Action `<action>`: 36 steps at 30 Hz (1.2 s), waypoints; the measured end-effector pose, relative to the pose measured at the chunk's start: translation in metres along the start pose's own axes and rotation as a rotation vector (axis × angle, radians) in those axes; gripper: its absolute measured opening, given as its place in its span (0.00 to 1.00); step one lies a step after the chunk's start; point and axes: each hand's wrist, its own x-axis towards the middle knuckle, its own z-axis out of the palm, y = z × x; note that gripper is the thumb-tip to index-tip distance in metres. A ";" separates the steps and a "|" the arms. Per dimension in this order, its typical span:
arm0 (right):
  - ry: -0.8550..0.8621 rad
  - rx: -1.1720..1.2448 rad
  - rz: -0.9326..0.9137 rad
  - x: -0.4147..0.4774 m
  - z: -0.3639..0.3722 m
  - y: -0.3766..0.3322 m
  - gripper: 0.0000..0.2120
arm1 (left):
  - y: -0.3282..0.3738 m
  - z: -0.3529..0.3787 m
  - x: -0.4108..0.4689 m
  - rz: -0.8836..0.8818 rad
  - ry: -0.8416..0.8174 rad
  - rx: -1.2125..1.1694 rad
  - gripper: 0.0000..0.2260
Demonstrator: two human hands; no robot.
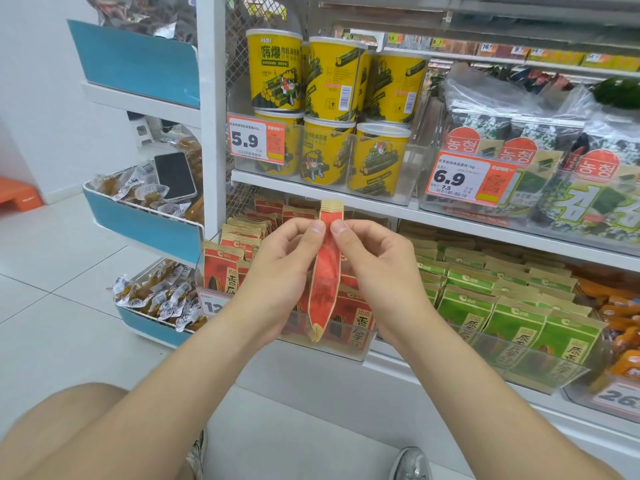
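The red packet [325, 278] is long and thin from here, because its side edge faces the camera; it is red in the middle with a tan, striped top and a tan bottom; it stands up straight. The left hand [277, 271] and the right hand [381, 271] both hold it; the two thumbs pinch it near the top, one on each side, and the fingers curl round behind. The packet is up in the air in front of the low shelf, right over the clear bin [332, 348].

That bin holds more red bags [221, 268] standing in rows; they look like the same kind as the one in the hands, though its front is turned away. Just to the right, a clear tray [540, 372] holds green bags [464, 306] in rows. On the shelf above, a clear box [415, 157] holds yellow tubs [332, 77] stacked two high; a price tag [256, 142] on its front says 5.9. Beside it stand seaweed bags [595, 188] behind a tag [467, 181] that says 6.9.

On the left, a blue basket [138, 226] holds small wrapped snacks [138, 188] with a phone [175, 176] lying on top; a lower basket [149, 323] holds more snacks [162, 292].
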 end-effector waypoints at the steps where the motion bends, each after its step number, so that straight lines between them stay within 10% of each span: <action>1: -0.026 -0.007 0.005 0.000 0.000 -0.001 0.07 | 0.000 0.000 0.000 0.008 0.018 0.003 0.11; 9: -0.278 -0.189 0.219 -0.004 0.003 0.006 0.18 | 0.004 -0.009 0.003 -0.007 0.112 -0.155 0.17; 21: -0.014 -0.305 -0.077 -0.006 -0.008 0.007 0.08 | 0.012 0.000 -0.015 0.111 -0.114 0.187 0.13; 36: -0.188 -0.286 0.035 -0.010 -0.035 0.003 0.15 | 0.010 0.001 -0.007 0.164 -0.195 0.157 0.26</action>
